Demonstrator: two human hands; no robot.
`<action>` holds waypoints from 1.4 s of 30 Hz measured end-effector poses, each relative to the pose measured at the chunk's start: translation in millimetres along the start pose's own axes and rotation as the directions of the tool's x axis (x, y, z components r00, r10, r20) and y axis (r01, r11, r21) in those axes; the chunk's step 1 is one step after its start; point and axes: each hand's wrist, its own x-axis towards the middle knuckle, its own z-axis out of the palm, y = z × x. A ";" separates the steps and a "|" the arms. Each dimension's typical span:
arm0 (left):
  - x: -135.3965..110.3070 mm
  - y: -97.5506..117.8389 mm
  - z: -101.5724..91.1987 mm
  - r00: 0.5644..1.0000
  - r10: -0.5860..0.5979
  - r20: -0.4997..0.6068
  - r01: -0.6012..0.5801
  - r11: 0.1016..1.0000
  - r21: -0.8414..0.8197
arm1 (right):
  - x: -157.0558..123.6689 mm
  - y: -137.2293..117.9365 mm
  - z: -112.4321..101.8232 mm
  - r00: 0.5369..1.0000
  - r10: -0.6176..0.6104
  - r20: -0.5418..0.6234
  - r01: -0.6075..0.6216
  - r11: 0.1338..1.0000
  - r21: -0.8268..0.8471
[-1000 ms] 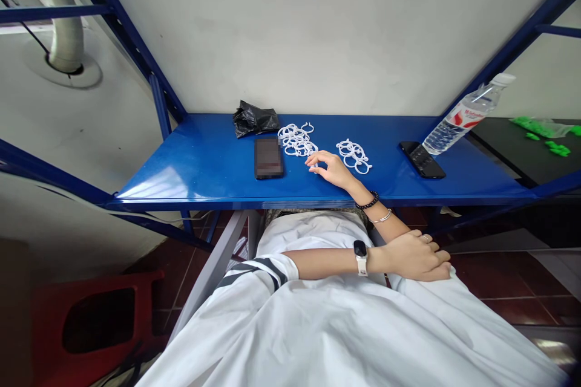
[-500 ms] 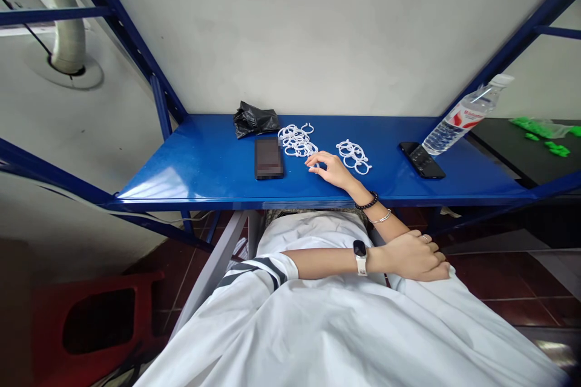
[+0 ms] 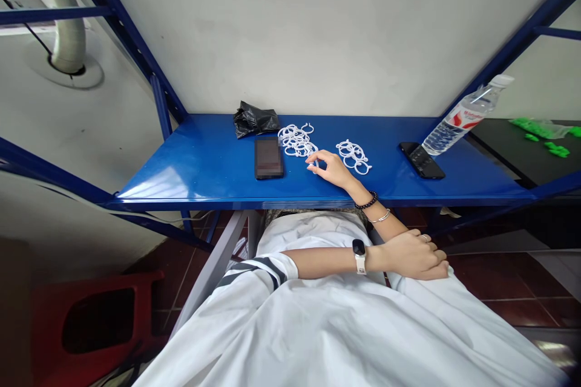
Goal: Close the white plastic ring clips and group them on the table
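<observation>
My right hand [image 3: 333, 169] reaches over the blue table, thumb and index finger pinched around a small white plastic piece [image 3: 314, 163], most of it hidden by the fingers. Just beyond the fingertips lies a tangled pile of white plastic rings [image 3: 297, 140], some with small eyelets. A smaller group of the same rings [image 3: 354, 156] rests to the right of that hand. My left hand [image 3: 415, 255], with a watch on its wrist, crosses my lap and is wrapped over my right forearm near the elbow.
On the blue table [image 3: 218, 163] are a dark phone-like device [image 3: 269, 158], a crumpled black plastic bag [image 3: 255, 119], a black phone [image 3: 422, 161] and a water bottle [image 3: 463, 116]. Green pieces [image 3: 557, 149] lie on a dark surface at right. A red stool [image 3: 145, 308] stands lower left.
The thumb and index finger of my right hand have closed together at the small white piece. My left hand has hardly moved.
</observation>
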 end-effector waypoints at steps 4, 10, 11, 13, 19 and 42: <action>0.9 1.0 -0.4 1.000 -0.016 -0.005 0.016 1.000 0.004 | 0.4 0.3 0.2 1.000 0.000 0.000 0.000 1.000 -0.007; 1.4 2.6 -0.9 0.999 -0.048 -0.015 0.048 0.999 0.013 | 1.6 3.0 2.2 0.999 -0.034 -0.035 0.035 0.999 0.024; 1.3 2.7 -0.8 0.999 -0.049 -0.017 0.049 0.999 0.017 | 1.8 2.8 2.3 0.999 -0.036 -0.039 0.037 0.999 0.035; 1.3 2.7 -0.6 0.999 -0.048 -0.018 0.049 0.999 0.019 | 2.1 1.7 2.2 0.999 -0.031 -0.042 0.034 0.998 0.057; 1.8 1.8 1.0 0.999 -0.043 -0.017 0.043 0.999 0.005 | 2.4 -0.6 2.6 0.998 -0.008 -0.056 0.014 0.994 0.105; -1.6 4.4 -3.2 0.999 -0.038 -0.001 0.038 0.999 -0.003 | -0.1 -3.3 1.3 0.994 -0.077 -0.079 0.083 0.993 0.079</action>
